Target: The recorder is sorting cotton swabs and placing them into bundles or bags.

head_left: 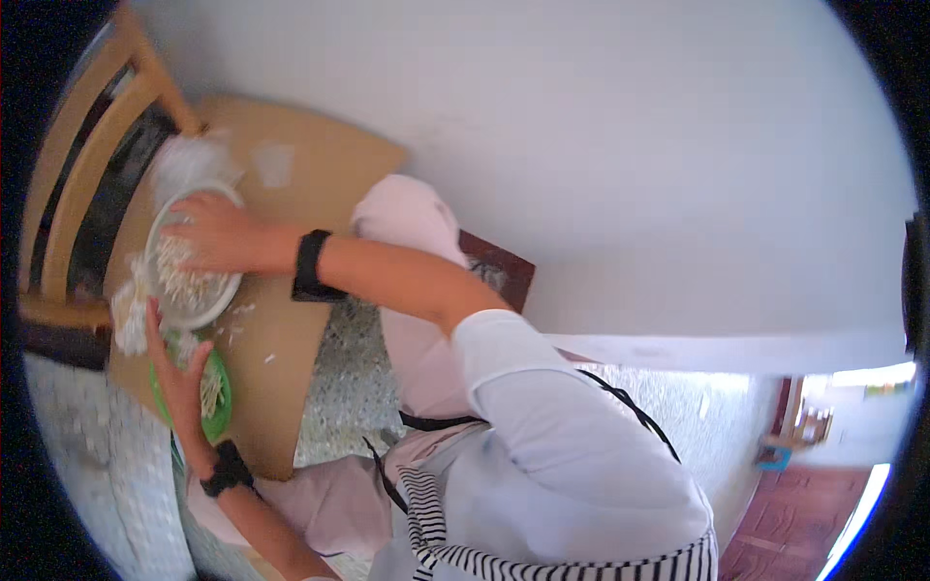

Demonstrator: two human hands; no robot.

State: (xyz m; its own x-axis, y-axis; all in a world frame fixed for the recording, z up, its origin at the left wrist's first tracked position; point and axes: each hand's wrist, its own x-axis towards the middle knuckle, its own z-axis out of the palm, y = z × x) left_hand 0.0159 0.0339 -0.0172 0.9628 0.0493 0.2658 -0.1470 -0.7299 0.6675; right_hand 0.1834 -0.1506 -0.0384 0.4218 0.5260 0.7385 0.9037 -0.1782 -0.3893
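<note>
A white round bowl (pixel 235 288) full of small, pale, slender pieces (pixel 179 276) sits on a tan board-like surface at the left. My right hand (pixel 221 232) reaches over it, fingers down at the pieces; blur hides whether they grip any. Nearer to me is a green bowl (pixel 221 418) with longer pale strips (pixel 210 392) in it. My left hand (pixel 179 382) is above the green bowl, close to the white bowl's near rim. Its thumb and forefinger are spread apart, and nothing shows between them.
The tan surface (pixel 315 155) carries crumpled clear plastic (pixel 194 160) behind the white bowl and a whitish crumpled bag (pixel 131 315) beside it. Stray pale bits lie near the bowls. A wooden chair back (pixel 82 174) stands at the far left, and a white wall (pixel 630 174) rises beyond.
</note>
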